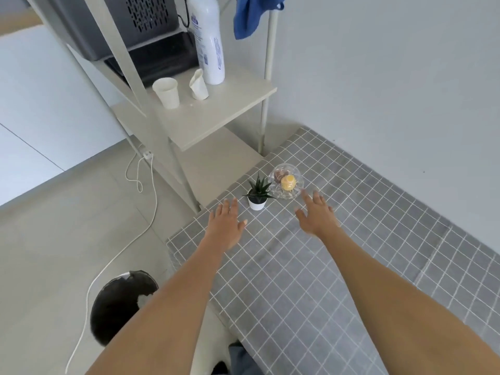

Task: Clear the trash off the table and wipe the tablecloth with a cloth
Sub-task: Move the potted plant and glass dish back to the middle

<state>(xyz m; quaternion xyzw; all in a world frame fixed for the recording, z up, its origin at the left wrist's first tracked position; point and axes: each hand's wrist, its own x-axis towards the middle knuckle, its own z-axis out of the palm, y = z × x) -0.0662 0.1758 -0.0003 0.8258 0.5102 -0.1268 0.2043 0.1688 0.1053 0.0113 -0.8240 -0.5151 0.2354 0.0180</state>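
Both arms reach out over the grey checked tablecloth (311, 280) toward the small plant (257, 194), which serves as the marker here. The left hand (226, 226) hovers just left of the plant at the desk's edge, fingers (228, 208) spread flat, holding nothing. The right hand (316, 216) hovers just right of the plant, fingers likewise spread and empty, its tips near the glass bowl (288, 181) that stands just beside the plant on its right.

No loose trash shows on the cloth-covered desk. Two paper cups (166, 92), one crumpled, stand on the shelf (221, 115) above and behind the plant; they may be the trash. The bin (121, 304) sits on the floor below and left of the plant, handy for drops. A blue cloth (251, 14) hangs from the rack far above the plant, probably kept there for wiping. The open palms suggest the hands mean to shift the plant and bowl aside.
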